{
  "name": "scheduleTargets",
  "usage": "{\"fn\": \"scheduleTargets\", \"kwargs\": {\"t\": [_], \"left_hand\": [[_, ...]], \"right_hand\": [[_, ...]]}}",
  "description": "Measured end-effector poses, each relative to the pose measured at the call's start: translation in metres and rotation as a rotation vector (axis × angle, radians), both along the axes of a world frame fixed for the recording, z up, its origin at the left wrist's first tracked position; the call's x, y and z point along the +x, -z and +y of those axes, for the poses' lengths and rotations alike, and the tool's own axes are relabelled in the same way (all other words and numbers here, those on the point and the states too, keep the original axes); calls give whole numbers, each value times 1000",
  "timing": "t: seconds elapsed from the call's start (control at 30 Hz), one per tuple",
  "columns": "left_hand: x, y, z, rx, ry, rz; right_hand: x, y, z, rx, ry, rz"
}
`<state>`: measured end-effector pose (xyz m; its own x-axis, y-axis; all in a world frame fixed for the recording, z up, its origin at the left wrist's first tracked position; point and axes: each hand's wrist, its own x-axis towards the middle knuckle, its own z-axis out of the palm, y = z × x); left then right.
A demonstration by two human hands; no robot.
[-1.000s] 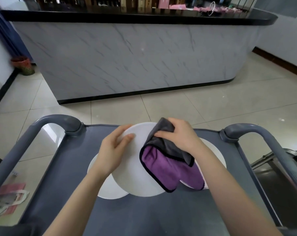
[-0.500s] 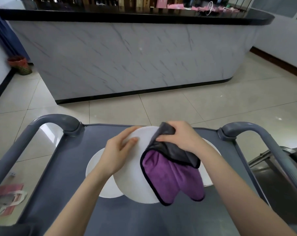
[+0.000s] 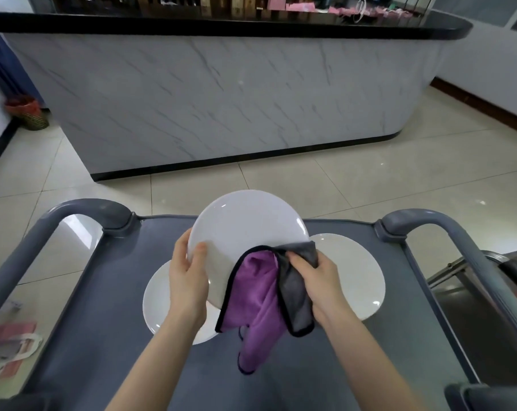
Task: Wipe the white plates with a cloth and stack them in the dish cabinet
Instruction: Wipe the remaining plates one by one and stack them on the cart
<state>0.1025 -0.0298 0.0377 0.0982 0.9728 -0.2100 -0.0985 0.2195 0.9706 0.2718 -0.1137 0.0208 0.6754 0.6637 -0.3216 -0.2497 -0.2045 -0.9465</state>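
A white plate [image 3: 242, 226] is lifted and tilted above the grey cart top [image 3: 103, 336]. My left hand [image 3: 189, 277] grips its left rim, thumb on the face. My right hand [image 3: 316, 277] clutches a purple and grey cloth [image 3: 260, 301] against the plate's lower right edge; the cloth hangs down over the cart. Two more white plates lie flat on the cart: one [image 3: 159, 304] at the left, partly under my left hand, and one [image 3: 355, 277] at the right, partly behind my right hand.
The cart has grey tubular handles at the left [image 3: 82, 209] and right [image 3: 423, 223]. A marble-faced counter [image 3: 221, 99] with a black top stands beyond on the tiled floor. A steel surface [image 3: 473, 307] lies at the right, a pink bag [image 3: 8, 342] on the floor at the left.
The plate has been raised off the cart and tilted up toward me. My right hand with the cloth has slid from the plate's top down to its lower right edge.
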Motion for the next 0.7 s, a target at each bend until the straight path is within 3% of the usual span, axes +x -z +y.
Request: {"fn": "scheduleTargets", "kwargs": {"t": [0.1, 0.17, 0.23, 0.33, 0.47, 0.57, 0.7], "left_hand": [[-13, -2, 21, 123, 212, 146], [-15, -11, 39, 279, 371, 235], [-5, -20, 49, 465, 561, 440], [10, -19, 50, 749, 626, 682], [11, -5, 36, 763, 447, 569], [6, -3, 21, 491, 245, 430], [13, 1, -2, 97, -103, 155]], "right_hand": [[25, -15, 0, 35, -103, -231], [40, -38, 5, -7, -364, -561], [43, -58, 18, -110, -619, -819], [40, -73, 34, -150, -725, -953], [34, -64, 30, -80, -564, -826], [34, -53, 15, -24, -386, -620], [12, -18, -11, 55, -46, -158]]}}
